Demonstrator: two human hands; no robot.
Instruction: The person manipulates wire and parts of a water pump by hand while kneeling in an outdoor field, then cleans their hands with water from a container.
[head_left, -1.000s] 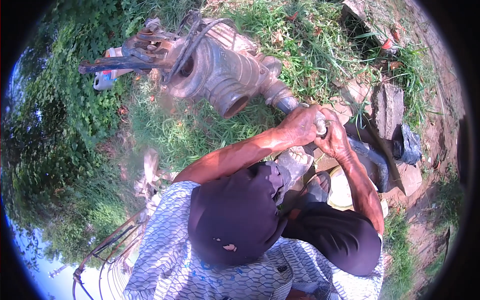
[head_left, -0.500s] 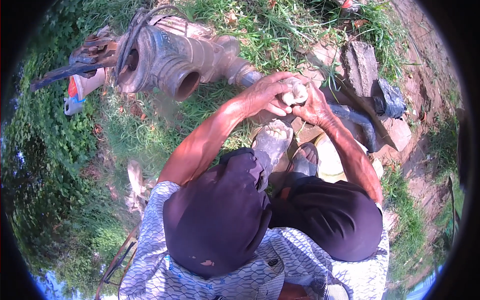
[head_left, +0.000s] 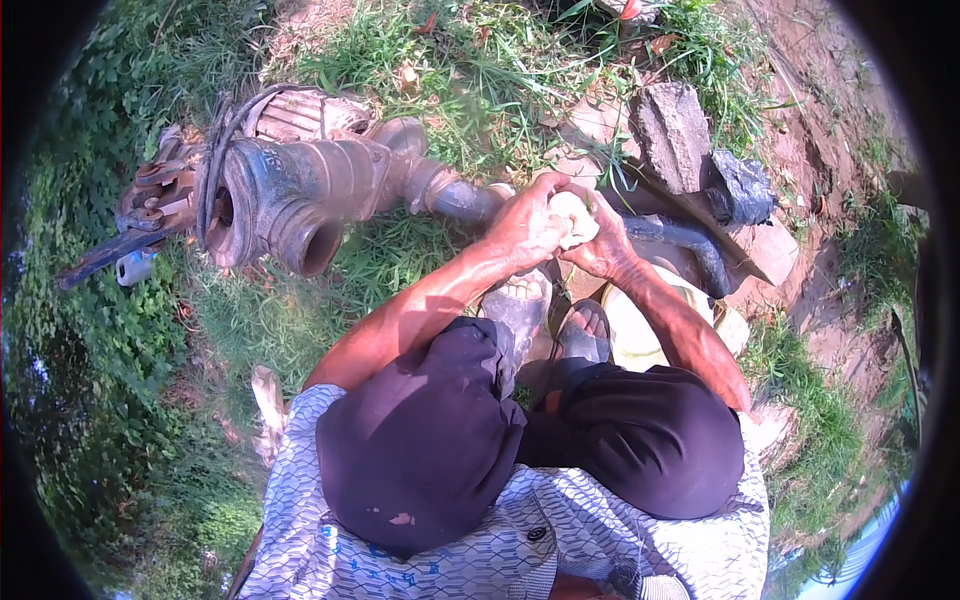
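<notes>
A pale whitish lump [head_left: 573, 219], soft-looking and uneven, is held between my two hands above my feet; its exact kind does not show. My left hand [head_left: 528, 228] curls around its left side, with the fingers over the far edge. On the other side my right hand [head_left: 606, 238] cups it, fingers bent and closed against it. Part of the lump is hidden by the fingers. Just beyond my left hand lies the end of a large rusty metal pipe fitting [head_left: 345, 180]. Under my right forearm stands a pale yellowish round container [head_left: 632, 328], partly covered.
A curved black pipe [head_left: 690, 238] runs to the right of my hands. Behind it sit a rough stone block [head_left: 674, 138] and black plastic wrapping [head_left: 743, 188]. At left are a cable loop [head_left: 212, 160], a metal bar [head_left: 115, 258] and a pale jug [head_left: 135, 267] in greenery.
The whole view has shifted, with the pipe fitting now farther left and lower. Both hands stay on the lump, and their fingers have changed position around it.
</notes>
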